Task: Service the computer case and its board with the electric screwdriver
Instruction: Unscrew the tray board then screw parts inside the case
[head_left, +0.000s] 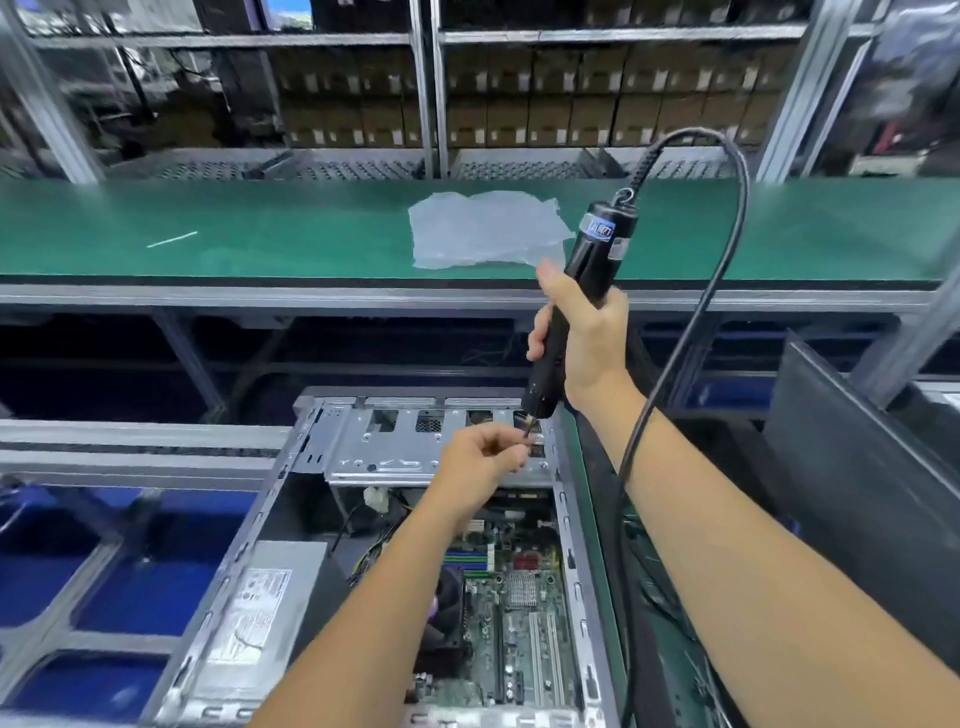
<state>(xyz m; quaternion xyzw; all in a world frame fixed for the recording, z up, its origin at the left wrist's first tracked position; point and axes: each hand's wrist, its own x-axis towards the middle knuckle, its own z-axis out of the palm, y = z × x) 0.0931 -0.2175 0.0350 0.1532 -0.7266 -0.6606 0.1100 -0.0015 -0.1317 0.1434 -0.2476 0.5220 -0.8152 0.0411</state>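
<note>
An open silver computer case (291, 499) lies on its side below me, with its green board (524, 623) exposed inside. My right hand (587, 338) grips a black electric screwdriver (592, 260), held upright and tilted above the case's far end, its cable (727, 249) looping up and down past my right forearm. My left hand (480, 457) pinches at the screwdriver's bit tip (527, 431), just over the metal drive cage (395, 441). What the fingers pinch is too small to tell.
A grey power supply (265, 608) fills the case's left side. A green belt (208, 234) runs behind, carrying a crumpled clear plastic bag (483, 228). Blue bins (130, 587) sit at the left, a dark panel (852, 467) at the right, and shelves of boxes (571, 104) behind.
</note>
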